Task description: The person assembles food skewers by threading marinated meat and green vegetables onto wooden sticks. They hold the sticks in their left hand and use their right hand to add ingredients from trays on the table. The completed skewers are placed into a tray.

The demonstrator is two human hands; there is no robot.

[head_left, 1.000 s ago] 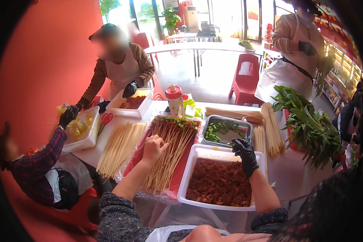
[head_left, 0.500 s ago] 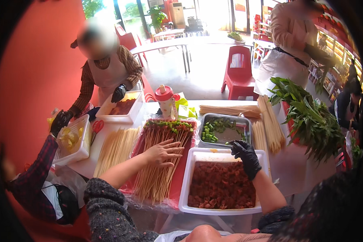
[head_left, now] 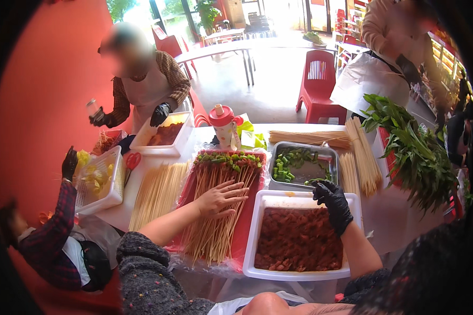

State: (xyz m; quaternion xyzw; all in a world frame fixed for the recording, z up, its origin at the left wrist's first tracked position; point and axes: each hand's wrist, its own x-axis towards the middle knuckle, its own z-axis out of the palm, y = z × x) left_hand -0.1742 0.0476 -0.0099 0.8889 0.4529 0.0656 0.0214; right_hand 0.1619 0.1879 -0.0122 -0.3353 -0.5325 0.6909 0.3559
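Observation:
My left hand (head_left: 220,200) is bare, its fingers spread flat over bamboo skewers (head_left: 209,236) on a red tray (head_left: 234,254); their far ends carry red meat and green pieces (head_left: 231,158). My right hand (head_left: 331,205), in a black glove, is curled above the far right corner of a white tub (head_left: 249,233) of dark red chopped meat (head_left: 294,239); I cannot make out what its fingers hold. Behind the tub sits a metal pan (head_left: 273,157) of cut green vegetable pieces (head_left: 285,168). Loose skewers (head_left: 155,197) lie left of the red tray.
Leafy greens (head_left: 412,149) and skewer bundles (head_left: 365,168) lie right; a cup (head_left: 223,128) stands at the back. A co-worker (head_left: 142,84) has a white box (head_left: 168,147); another (head_left: 42,252) is at a basket (head_left: 110,194). A third person (head_left: 378,73) stands back right, beside a red chair (head_left: 318,92).
My left hand has gone from curled fingers to spread ones, shifted slightly across the skewers. The co-worker at back left has raised a small clear container, away from the other co-worker's hand.

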